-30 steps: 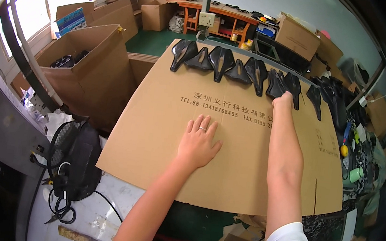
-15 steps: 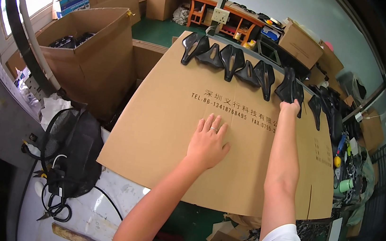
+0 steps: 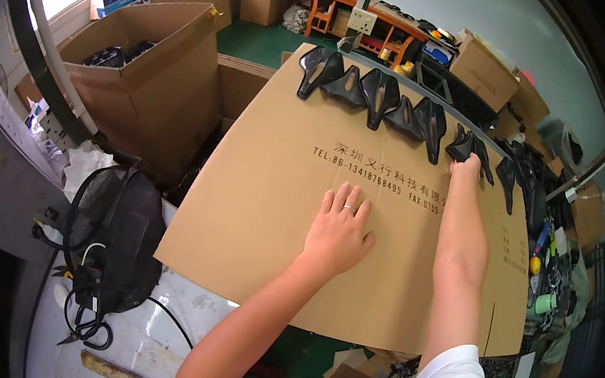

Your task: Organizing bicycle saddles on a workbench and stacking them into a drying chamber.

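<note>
A large flat cardboard sheet (image 3: pixel 278 209) lies in front of me with a row of several black bicycle saddles (image 3: pixel 380 97) along its far edge. My left hand (image 3: pixel 341 227) rests flat on the middle of the sheet, fingers spread, a ring on one finger. My right hand (image 3: pixel 467 169) reaches to the far edge and grips one black saddle (image 3: pixel 464 144) near the right end of the row. More black saddles (image 3: pixel 520 180) lie to the right of it.
An open cardboard box (image 3: pixel 133 73) holding dark parts stands at the left. A black mesh fan (image 3: pixel 114 235) with cables sits at the lower left on a white surface. Stacked boxes (image 3: pixel 484 71) and a wooden table (image 3: pixel 345 7) stand behind. Small bottles (image 3: pixel 539 302) crowd the right edge.
My right hand has stayed at the saddle near the right end of the row. My left hand has kept flat on the cardboard. The view has shifted slightly closer.
</note>
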Action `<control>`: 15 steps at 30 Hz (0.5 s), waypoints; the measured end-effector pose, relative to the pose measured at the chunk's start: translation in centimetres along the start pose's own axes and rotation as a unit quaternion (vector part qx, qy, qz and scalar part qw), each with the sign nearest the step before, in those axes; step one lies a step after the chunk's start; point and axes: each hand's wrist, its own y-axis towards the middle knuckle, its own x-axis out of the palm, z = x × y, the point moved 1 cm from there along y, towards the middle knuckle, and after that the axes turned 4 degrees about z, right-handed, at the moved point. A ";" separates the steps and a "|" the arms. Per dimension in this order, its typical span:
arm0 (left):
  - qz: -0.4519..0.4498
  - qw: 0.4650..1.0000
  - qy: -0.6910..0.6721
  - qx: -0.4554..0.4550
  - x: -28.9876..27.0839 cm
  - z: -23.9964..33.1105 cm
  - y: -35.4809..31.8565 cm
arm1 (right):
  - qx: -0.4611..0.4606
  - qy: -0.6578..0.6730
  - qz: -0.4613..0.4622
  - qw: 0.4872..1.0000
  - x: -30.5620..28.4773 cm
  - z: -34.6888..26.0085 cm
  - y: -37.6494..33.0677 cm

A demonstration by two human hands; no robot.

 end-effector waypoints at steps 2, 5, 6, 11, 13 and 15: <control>0.011 1.000 -0.013 0.007 0.0 0.4 0.2 | -0.009 0.024 -0.048 0.999 1.0 -1.2 2.2; 0.010 1.000 -0.014 0.009 -0.3 0.6 0.3 | 0.026 0.069 -0.174 0.982 2.1 -1.7 0.7; 0.000 1.000 0.007 0.000 -0.4 -0.1 0.2 | 0.061 0.083 -0.186 0.977 1.9 1.0 -2.0; 0.003 1.000 0.007 -0.005 0.2 -0.8 -0.3 | 0.189 0.052 -0.122 0.973 0.2 5.5 -14.7; 0.004 1.000 0.011 -0.009 0.1 -1.1 -0.6 | 0.252 -0.017 -0.066 0.965 -0.7 7.6 -20.9; 0.006 1.000 0.007 -0.003 -0.2 -0.5 -0.3 | 0.244 -0.036 -0.013 0.969 -0.4 8.7 -22.0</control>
